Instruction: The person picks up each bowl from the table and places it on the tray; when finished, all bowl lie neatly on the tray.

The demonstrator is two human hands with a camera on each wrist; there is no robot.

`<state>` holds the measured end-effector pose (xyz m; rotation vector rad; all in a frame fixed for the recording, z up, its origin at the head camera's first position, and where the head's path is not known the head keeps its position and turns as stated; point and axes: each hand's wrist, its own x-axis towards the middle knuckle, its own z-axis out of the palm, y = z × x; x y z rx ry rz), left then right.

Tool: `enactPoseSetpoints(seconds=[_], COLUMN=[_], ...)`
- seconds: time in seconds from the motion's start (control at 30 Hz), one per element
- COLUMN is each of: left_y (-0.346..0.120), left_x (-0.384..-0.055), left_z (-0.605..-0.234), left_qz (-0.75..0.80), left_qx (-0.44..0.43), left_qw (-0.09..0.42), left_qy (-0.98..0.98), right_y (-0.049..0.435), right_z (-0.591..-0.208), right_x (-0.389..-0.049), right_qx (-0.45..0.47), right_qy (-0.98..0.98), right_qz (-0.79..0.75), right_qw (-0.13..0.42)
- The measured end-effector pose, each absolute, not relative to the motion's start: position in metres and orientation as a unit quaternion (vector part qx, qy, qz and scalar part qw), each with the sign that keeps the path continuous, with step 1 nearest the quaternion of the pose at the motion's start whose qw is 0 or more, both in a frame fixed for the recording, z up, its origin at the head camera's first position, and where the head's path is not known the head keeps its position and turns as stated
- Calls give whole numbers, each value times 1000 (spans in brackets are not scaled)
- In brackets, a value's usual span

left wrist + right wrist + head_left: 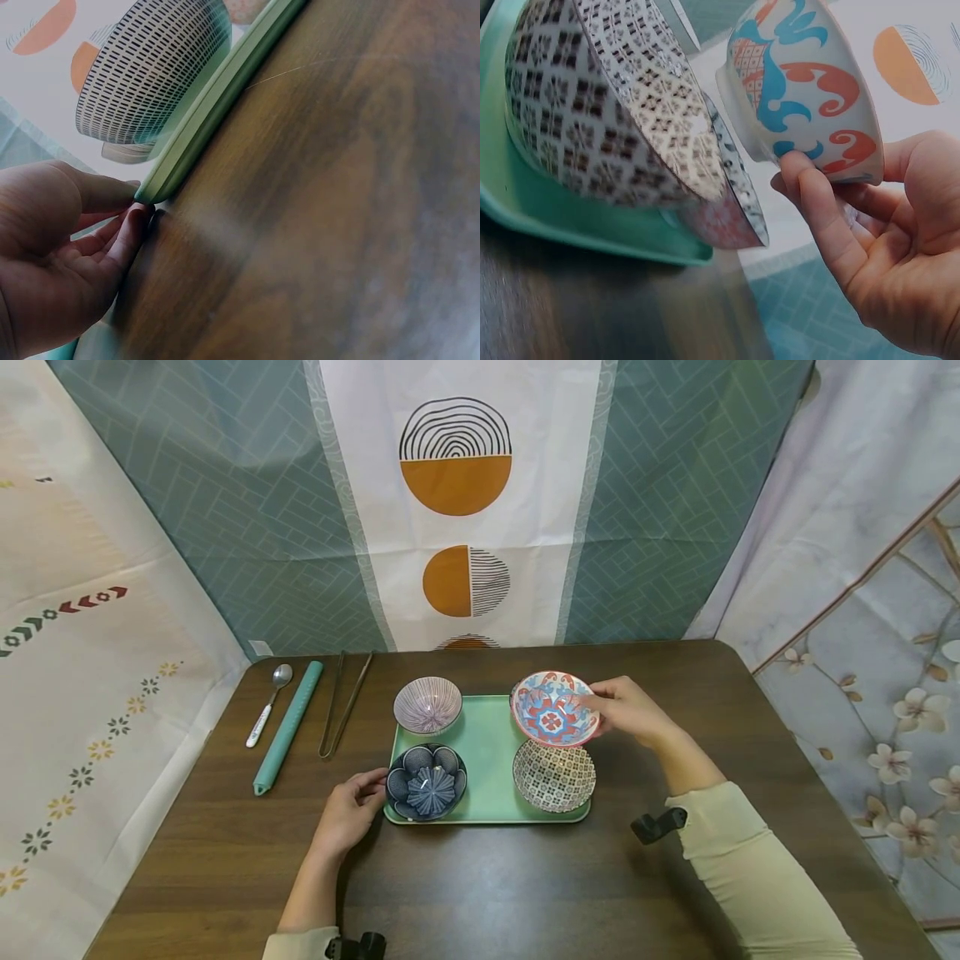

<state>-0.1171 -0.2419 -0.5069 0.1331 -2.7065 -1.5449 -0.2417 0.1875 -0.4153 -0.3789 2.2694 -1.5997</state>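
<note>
My right hand (628, 712) holds a red, blue and white patterned bowl (553, 710) by its right rim, raised over the back right of a green tray (489, 760). In the right wrist view, a bowl with a pink outside (724, 221) sits on the tray below it, mostly hidden from the head view. A brown-and-cream patterned bowl (555, 777) stands at the tray's front right. My left hand (352, 806) pinches the tray's left edge, beside a dark blue flower-patterned bowl (427, 783). Behind that one is a purple-striped bowl (428, 706).
To the left of the tray, metal tongs (347, 706), a teal stick-shaped object (288, 727) and a spoon with a white handle (268, 706) lie on the brown wooden table (480, 893). Patterned cloths (262, 485) hang at the back and sides.
</note>
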Motion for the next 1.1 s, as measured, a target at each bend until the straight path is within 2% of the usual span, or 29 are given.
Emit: enactPoseSetpoints(seconds=[0.57, 1.1], left_y=[-242, -242], left_x=[-116, -117], left_z=[-505, -507], left_qz=[-505, -509], left_qx=[46, 43], left_qw=[8, 15], left_qy=[-862, -859], right_y=[139, 104], right_z=[-417, -421], right_x=[-242, -246], right_qx=[-133, -128], right_qy=[812, 837], right_qz=[-539, -505], right_qw=[178, 166])
